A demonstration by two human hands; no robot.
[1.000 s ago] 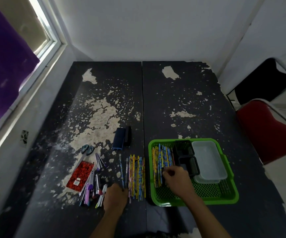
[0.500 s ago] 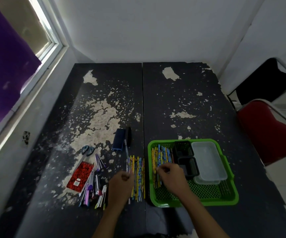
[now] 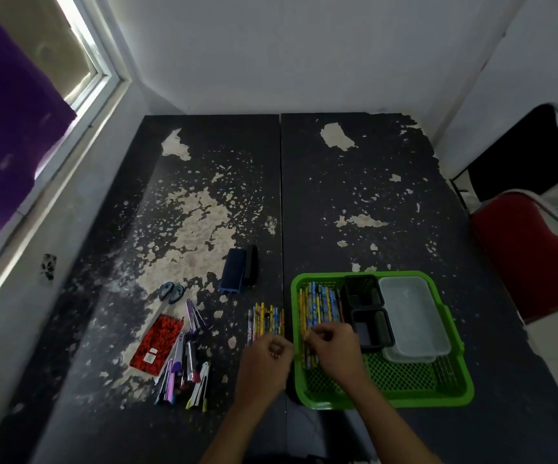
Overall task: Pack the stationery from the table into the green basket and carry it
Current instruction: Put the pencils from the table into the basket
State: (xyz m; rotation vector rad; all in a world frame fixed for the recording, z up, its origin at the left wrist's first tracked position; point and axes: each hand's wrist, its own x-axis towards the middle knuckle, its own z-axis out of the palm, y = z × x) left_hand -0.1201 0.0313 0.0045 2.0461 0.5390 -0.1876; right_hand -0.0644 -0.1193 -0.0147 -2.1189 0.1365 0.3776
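Note:
The green basket [image 3: 459, 370] sits on the black table's near right. It holds a row of colourful pencils [image 3: 317, 304], two black boxes [image 3: 362, 292] and stacked clear containers [image 3: 413, 318]. My right hand [image 3: 338, 351] is inside the basket's left side, its fingertips pinching the near ends of those pencils. Just left of the rim, my left hand [image 3: 266, 361] has curled fingers and covers the near ends of the loose pencils [image 3: 268, 318] on the table. Blur hides whether it holds one.
Left of the loose pencils lie a pile of pens [image 3: 184, 368], a red notebook [image 3: 157, 339], a purple clip [image 3: 194, 313], two small blue sharpeners [image 3: 171, 292] and a blue block beside a black one [image 3: 234, 270]. A red chair [image 3: 535, 259] stands at the right.
My left hand lifted a pencil from the table and moved right to the basket's left rim. My right hand shifted left and farther along the basket's pencils, so both hands nearly touch.

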